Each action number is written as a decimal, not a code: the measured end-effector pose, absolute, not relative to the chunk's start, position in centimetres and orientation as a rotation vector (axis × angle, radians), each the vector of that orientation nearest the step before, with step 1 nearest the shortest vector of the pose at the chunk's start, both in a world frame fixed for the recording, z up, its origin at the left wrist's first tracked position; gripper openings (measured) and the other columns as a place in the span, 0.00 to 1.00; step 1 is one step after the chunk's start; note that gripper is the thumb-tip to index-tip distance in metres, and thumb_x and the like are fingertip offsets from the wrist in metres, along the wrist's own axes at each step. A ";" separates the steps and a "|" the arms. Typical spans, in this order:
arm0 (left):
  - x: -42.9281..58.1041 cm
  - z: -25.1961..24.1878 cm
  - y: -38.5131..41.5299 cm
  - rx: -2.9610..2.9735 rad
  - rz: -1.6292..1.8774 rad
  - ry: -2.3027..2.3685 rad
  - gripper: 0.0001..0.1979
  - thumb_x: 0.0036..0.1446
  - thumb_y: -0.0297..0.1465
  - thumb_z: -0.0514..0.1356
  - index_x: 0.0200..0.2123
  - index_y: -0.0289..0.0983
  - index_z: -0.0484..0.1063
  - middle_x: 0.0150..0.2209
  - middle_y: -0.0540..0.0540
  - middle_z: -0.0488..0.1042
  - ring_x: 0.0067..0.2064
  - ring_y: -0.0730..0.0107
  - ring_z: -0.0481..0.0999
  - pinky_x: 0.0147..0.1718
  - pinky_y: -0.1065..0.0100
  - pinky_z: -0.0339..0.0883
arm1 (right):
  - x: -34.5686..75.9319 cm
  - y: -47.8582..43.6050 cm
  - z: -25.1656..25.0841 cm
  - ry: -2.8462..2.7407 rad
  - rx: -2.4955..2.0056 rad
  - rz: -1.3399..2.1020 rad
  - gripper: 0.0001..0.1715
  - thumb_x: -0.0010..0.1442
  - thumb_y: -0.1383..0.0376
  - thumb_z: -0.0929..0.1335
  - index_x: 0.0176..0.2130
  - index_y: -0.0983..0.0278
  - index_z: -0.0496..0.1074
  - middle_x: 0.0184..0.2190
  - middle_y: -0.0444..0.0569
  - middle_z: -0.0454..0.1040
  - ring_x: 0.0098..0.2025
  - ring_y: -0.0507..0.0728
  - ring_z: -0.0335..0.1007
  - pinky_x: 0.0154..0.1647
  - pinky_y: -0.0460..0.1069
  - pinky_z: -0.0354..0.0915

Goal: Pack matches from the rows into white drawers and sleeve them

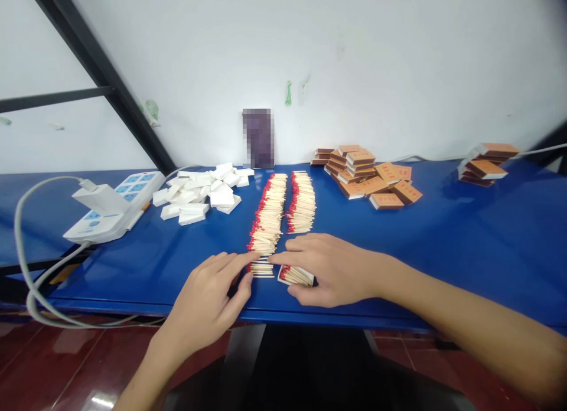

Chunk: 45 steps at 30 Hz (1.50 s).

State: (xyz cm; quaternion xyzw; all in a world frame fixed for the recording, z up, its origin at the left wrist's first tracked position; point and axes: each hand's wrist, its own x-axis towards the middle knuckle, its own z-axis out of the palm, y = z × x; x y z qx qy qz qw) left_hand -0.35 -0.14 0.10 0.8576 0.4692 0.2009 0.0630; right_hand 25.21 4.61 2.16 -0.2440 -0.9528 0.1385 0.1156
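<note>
Both hands (212, 293) (328, 269) flank the near end of the longer match row (268, 213).

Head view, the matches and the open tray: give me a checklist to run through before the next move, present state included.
1. Left hand at the longer match row: ok, index fingertip at its near end.
2. Longer row unbroken: not ok, a gap shows near the index fingertips of both hands.
3. Right hand gripping the open tray: cannot tell; the tray lies under the hand, beside the thumb.
4. Visible match heads in the tray aligned: ok, mostly leftward.
5. Tray filled throughout: cannot tell, the hand covers part.
</note>
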 end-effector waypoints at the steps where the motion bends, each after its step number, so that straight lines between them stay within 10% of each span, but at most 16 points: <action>1: -0.3 0.1 -0.2 2.586 0.610 1.416 0.17 0.70 0.32 0.50 0.57 0.40 0.70 0.44 0.45 0.79 0.42 0.59 0.76 0.43 0.60 0.67 | 25.2 4.6 2.1 -2.792 -0.714 0.409 0.19 0.63 0.60 0.67 0.51 0.65 0.74 0.39 0.52 0.74 0.38 0.59 0.71 0.41 0.52 0.64; 16: -0.3 0.0 -0.2 2.554 0.610 1.419 0.16 0.71 0.33 0.50 0.56 0.40 0.71 0.44 0.46 0.79 0.43 0.59 0.75 0.43 0.59 0.65 | 25.3 4.9 2.0 -2.792 -0.664 0.439 0.30 0.64 0.61 0.66 0.63 0.67 0.66 0.36 0.49 0.74 0.37 0.59 0.70 0.39 0.52 0.63; 45: -0.3 0.1 -0.2 2.563 0.605 1.427 0.16 0.71 0.32 0.49 0.55 0.39 0.71 0.41 0.46 0.78 0.41 0.59 0.76 0.41 0.60 0.65 | 25.3 4.8 2.0 -2.780 -0.685 0.471 0.21 0.63 0.62 0.66 0.54 0.67 0.71 0.39 0.51 0.75 0.39 0.59 0.71 0.41 0.52 0.64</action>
